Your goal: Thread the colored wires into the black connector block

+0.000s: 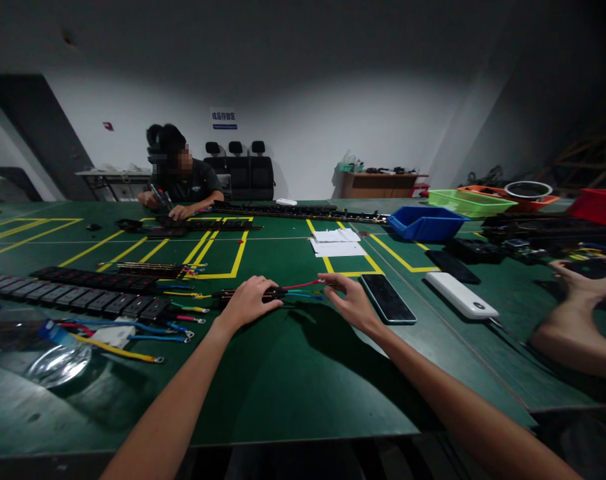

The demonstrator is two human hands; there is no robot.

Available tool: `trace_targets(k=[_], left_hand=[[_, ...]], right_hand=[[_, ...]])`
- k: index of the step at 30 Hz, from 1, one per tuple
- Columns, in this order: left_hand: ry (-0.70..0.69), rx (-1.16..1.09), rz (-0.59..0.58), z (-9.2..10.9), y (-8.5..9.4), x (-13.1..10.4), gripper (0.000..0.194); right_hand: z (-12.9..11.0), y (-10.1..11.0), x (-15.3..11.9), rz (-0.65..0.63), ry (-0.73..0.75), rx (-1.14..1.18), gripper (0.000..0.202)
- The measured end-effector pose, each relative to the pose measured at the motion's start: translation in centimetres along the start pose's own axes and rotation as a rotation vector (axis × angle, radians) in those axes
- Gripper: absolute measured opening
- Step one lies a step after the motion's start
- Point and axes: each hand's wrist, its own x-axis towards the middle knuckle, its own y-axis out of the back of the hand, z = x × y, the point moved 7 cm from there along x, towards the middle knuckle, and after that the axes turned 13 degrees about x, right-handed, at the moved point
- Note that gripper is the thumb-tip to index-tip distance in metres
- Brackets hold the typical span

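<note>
My left hand (250, 300) lies over a slim black strip (226, 293), its fingers wrapped across it and the thumb along the near side. From the strip's right end run a red wire (303, 287) and green and blue wires (307, 295). At the end of the red wire, my right hand (350, 301) has its fingertips closed around the metal lug. The green and blue wire ends lie just below those fingers. A dark-screened phone (387, 299) rests right beside my right hand.
Black segmented strips (83, 293) with lugged wires and a clear bottle (57, 360) lie at left. To the right are a white power bank (460, 295), a blue bin (425, 223) and another person's arm (577, 333). Papers (337, 248) lie ahead; a co-worker (183, 180) works across the table.
</note>
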Motion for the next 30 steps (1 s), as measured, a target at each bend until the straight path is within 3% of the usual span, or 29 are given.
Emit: trace_targets(k=[8,12,15,18,20,25,30], left_hand=[[-0.006,0.018,-0.009,0.1,0.0,0.0,0.038],[0.003,0.006,-0.015,0.0,-0.1,0.0,0.04],[0.007,-0.007,-0.022,-0.1,-0.3,0.0,0.041],[0.004,-0.006,-0.021,-0.2,-0.3,0.0,0.041],[0.004,-0.005,-0.019,-0.2,-0.3,0.0,0.041],[0.005,-0.008,-0.018,-0.2,-0.2,0.0,0.041],[0.023,-0.018,-0.027,-0.3,-0.3,0.0,0.042]], right_hand=[[0.5,0.2,-0.2,0.025,0.061,-0.246,0.027],[1.4,1.0,0.0,0.052,-0.015,-0.389,0.023],[2.1,0.9,0.0,0.005,-0.09,-0.451,0.022],[2.7,0.2,-0.2,-0.067,-0.133,-0.425,0.029],[2.9,0.0,-0.3,-0.057,-0.143,-0.4,0.033],[2.9,0.3,-0.2,-0.009,-0.123,-0.34,0.02],[3.0,0.7,0.0,0.01,-0.085,-0.276,0.029]])
